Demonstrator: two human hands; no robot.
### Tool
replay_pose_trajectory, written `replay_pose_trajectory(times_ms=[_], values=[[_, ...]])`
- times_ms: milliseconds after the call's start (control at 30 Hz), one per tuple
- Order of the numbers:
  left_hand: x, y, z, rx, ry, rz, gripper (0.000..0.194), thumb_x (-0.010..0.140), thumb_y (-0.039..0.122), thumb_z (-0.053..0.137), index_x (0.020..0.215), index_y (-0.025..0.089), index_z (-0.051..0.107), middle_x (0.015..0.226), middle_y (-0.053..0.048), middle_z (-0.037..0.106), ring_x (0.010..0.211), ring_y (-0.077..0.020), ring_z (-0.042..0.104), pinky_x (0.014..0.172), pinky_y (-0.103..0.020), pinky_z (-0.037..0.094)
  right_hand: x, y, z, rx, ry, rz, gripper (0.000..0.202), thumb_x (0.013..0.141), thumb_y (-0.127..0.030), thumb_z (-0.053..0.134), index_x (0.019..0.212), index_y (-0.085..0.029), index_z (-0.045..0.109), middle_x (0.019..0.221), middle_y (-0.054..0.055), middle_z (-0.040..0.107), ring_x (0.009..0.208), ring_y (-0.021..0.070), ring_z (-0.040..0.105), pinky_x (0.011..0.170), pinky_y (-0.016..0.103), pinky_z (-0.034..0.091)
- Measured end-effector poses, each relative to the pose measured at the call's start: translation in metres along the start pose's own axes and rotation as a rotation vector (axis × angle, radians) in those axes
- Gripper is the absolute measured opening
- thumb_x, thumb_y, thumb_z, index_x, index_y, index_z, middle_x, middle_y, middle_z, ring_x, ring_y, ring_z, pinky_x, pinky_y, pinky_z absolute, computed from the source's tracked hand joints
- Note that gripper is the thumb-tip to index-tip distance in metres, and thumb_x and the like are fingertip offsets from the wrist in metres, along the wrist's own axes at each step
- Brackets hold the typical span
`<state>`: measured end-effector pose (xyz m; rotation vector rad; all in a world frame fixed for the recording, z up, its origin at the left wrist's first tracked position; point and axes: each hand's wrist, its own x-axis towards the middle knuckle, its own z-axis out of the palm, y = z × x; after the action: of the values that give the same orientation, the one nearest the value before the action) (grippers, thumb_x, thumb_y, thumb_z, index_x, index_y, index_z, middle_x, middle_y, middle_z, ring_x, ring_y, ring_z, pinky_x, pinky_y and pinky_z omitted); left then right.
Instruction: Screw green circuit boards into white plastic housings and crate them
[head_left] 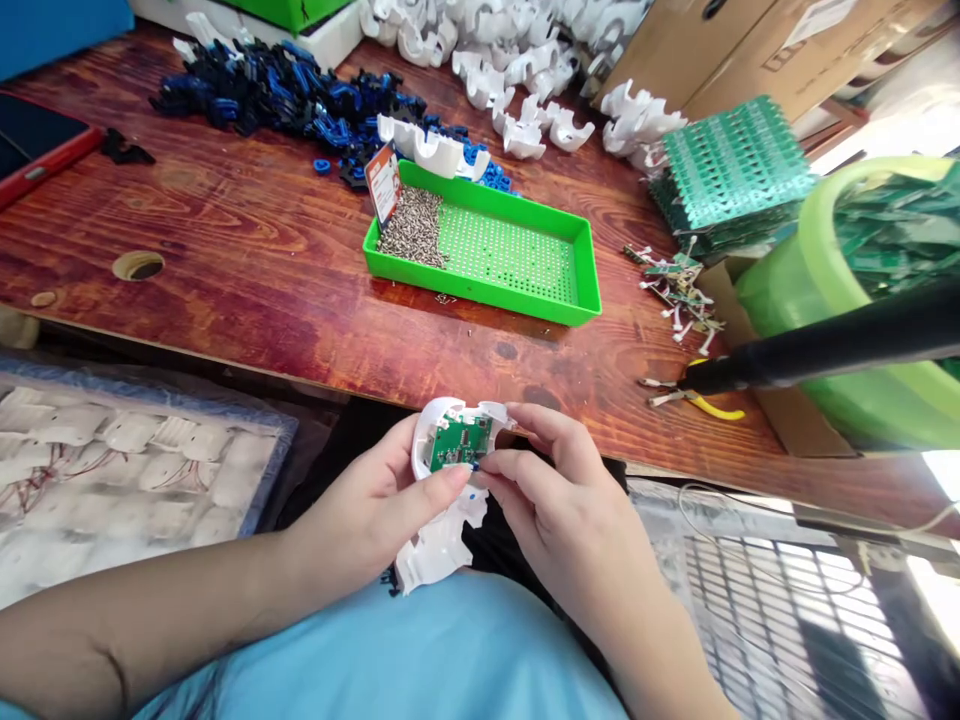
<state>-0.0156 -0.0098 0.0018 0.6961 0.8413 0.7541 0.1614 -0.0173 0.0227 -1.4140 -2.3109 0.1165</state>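
My left hand (386, 492) is closed around a white plastic housing (424, 437), its thumb lying along the lower rim. Inside the housing sits a green circuit board (459, 440). My right hand (559, 480) has its fingers bent at the housing's right side. Its thumb and index fingertip pinch together by a small dark blue part (475, 465) at the board's lower edge. Below the hands, another white plastic shell (436, 548) rests at my lap, partly covered by my left hand.
A green tray (517, 290) holding small screws (412, 228) stands on the wooden table (262, 270). Behind it are piled blue and black parts (300, 100) and white shells (525, 60). On the right are yellow-handled pliers (705, 400), stacked circuit boards (735, 165) and a green bucket (787, 290).
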Motion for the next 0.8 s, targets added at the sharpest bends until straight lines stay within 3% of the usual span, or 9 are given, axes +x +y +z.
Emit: replay_pose_trajectory(times_ms=[200,367,433,533,667,800], values=[[-0.001,0.001,0.005,0.145,0.092,0.017,0.037,0.084,0.026,0.063,0.12,0.024,0.053,0.109,-0.001,0.07,0.094,-0.0171,0.065,0.077,-0.023,0.052,-0.003,-0.007,0.0,-0.028,-0.008,0.03,0.012,0.086,-0.017,0.057,0.088,-0.017,0.068,0.116,0.015,0.055,0.092,0.0246,0.065,0.071,0.036,0.061],[-0.002,0.003,0.005,0.157,0.119,0.034,0.036,0.083,0.021,0.061,0.117,0.02,0.051,0.108,-0.002,0.071,0.096,-0.0168,0.065,0.075,-0.02,0.053,-0.009,-0.01,-0.006,0.099,-0.04,0.083,0.012,0.086,-0.019,0.059,0.097,-0.02,0.064,0.12,0.012,0.052,0.101,0.0208,0.06,0.084,0.035,0.057],[-0.003,0.004,0.004,0.139,0.137,0.022,0.037,0.082,0.022,0.062,0.118,0.019,0.05,0.109,-0.003,0.071,0.094,-0.0162,0.066,0.073,-0.019,0.053,-0.012,-0.008,-0.005,0.234,0.029,0.159,0.021,0.085,-0.019,0.061,0.106,-0.023,0.059,0.119,0.009,0.052,0.108,0.0189,0.057,0.091,0.033,0.053],[-0.005,0.006,0.003,0.129,0.144,0.006,0.04,0.081,0.024,0.064,0.118,0.018,0.051,0.101,-0.003,0.072,0.085,-0.0159,0.067,0.068,-0.019,0.054,-0.014,-0.004,0.002,0.614,0.149,0.394,0.038,0.084,-0.024,0.064,0.119,-0.028,0.048,0.12,0.006,0.053,0.109,0.0167,0.056,0.09,0.03,0.053],[-0.007,0.005,0.002,0.131,0.116,0.016,0.035,0.082,0.024,0.064,0.115,0.021,0.056,0.092,-0.001,0.072,0.079,-0.0161,0.066,0.066,-0.02,0.055,-0.012,-0.005,0.014,1.091,-0.054,0.64,0.034,0.085,-0.033,0.063,0.117,-0.029,0.051,0.103,0.002,0.062,0.087,0.0132,0.062,0.074,0.025,0.054],[-0.005,0.002,0.002,0.154,0.118,0.053,0.031,0.081,0.024,0.066,0.112,0.023,0.059,0.09,0.0,0.072,0.079,-0.0168,0.066,0.068,-0.021,0.054,-0.008,-0.006,0.018,1.266,-0.03,0.728,0.021,0.079,-0.031,0.069,0.096,-0.023,0.058,0.077,-0.003,0.059,0.063,0.0082,0.054,0.056,0.018,0.046]])
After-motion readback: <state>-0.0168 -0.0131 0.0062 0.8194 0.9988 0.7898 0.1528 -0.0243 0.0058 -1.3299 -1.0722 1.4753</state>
